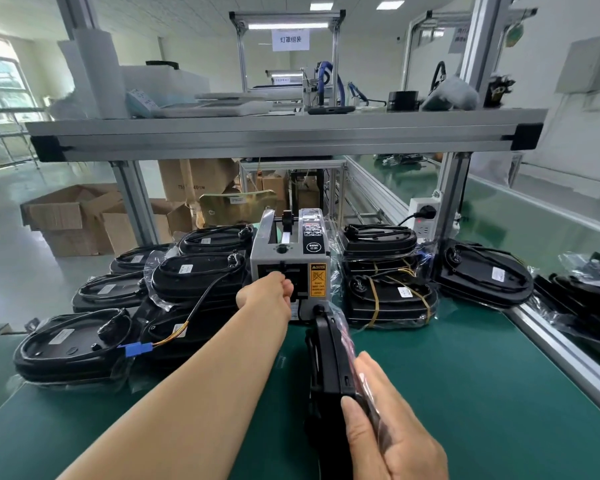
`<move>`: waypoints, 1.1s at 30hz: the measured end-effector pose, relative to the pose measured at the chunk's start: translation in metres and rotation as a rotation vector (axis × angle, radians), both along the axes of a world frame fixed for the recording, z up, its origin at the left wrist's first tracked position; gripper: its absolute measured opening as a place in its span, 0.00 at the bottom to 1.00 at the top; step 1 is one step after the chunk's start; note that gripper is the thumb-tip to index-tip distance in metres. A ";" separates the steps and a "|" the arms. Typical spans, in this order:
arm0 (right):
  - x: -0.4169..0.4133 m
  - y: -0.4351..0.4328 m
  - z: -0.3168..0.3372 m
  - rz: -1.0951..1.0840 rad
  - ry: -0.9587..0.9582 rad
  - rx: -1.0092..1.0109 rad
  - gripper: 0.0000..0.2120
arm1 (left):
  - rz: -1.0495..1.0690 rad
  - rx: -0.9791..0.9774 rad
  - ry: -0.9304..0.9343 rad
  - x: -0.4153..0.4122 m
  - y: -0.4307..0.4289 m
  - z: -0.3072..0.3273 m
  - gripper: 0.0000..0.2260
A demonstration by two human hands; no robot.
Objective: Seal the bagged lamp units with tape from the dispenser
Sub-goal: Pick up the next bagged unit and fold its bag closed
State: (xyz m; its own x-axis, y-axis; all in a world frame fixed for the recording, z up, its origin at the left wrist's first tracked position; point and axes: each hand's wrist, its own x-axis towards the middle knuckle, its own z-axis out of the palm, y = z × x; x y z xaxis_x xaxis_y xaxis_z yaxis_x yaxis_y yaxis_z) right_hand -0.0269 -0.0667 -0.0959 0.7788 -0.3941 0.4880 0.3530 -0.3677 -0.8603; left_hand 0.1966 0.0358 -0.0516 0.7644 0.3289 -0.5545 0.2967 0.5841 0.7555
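A: Left hand [267, 292]?
B: At the tape dispenser [288, 268] outlet, fingers curled against the slot. Can't tell if tape is pinched.
A: Right hand [392, 420]?
B: Grasping a bagged lamp unit [329, 362], stood on edge on the green mat [464, 375]. Dispenser sits just beyond that grip; stacked units [388, 299] flank it.

Fingertips of the left hand [267, 292] are hidden at the outlet of the tape dispenser [288, 258]; whether they pinch tape cannot be told. In front of the dispenser, the bagged lamp unit [329, 358] gripped by the right hand [388, 420] runs off the bottom edge. Print on the dispenser's caution label [318, 278] is too small to read.
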 end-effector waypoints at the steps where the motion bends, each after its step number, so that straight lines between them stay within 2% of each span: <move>1: -0.001 -0.001 0.000 0.008 0.004 0.012 0.22 | 0.037 -0.005 -0.017 -0.003 -0.002 0.001 0.06; 3: -0.003 -0.003 0.001 0.022 0.019 0.035 0.22 | 0.042 0.034 -0.071 -0.014 -0.004 0.003 0.06; 5: -0.005 -0.007 0.003 0.046 0.040 0.063 0.22 | -0.080 0.113 -0.170 -0.030 0.002 0.007 0.08; 10: -0.009 -0.013 0.007 0.142 0.066 0.162 0.24 | -0.855 0.192 -0.445 -0.104 0.029 0.030 0.10; 13: -0.009 -0.014 0.008 0.177 0.104 0.162 0.27 | -1.104 0.440 -0.514 -0.137 0.029 0.040 0.08; 15: -0.008 -0.014 0.009 0.191 0.116 0.156 0.28 | -1.130 0.598 -0.520 -0.145 0.025 0.044 0.08; 19: -0.009 -0.012 0.009 0.211 0.130 0.169 0.27 | -1.163 0.679 -0.462 -0.147 0.022 0.045 0.08; 28: -0.010 -0.012 0.010 0.216 0.147 0.129 0.27 | -1.228 0.678 -0.398 -0.144 0.023 0.046 0.07; 33: -0.010 -0.012 0.009 0.200 0.143 0.125 0.28 | -1.290 0.487 -0.358 -0.141 0.026 0.049 0.05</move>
State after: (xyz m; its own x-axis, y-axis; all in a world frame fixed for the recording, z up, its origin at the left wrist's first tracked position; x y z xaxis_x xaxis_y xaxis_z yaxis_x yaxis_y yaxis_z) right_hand -0.0369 -0.0785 -0.0867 0.9047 -0.2756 0.3248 0.2798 -0.1904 -0.9410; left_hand 0.0556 0.0614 -0.0023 0.7426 -0.5958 -0.3059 0.1653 -0.2797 0.9458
